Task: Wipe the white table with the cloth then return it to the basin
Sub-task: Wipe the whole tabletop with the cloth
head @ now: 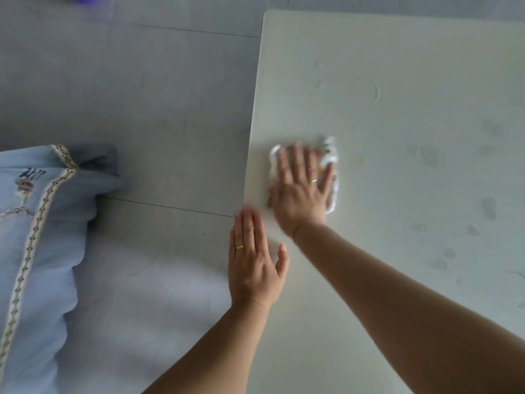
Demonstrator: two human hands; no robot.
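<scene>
Cloth [331,157] lay near the left edge of the bench [412,66], long axis pointing away from the person, right grip [301,189] pressed flat on it with straight fingers, left grip [252,265] flat, empty, at that edge

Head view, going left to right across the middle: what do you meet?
Blue trimmed fabric → grey floor tiles → left hand → right hand, flat on the cloth → smudged white table.

One table [397,81], one cloth [331,149], one cushion [42,223], two hands (left hand [252,268], right hand [301,189]).
</scene>
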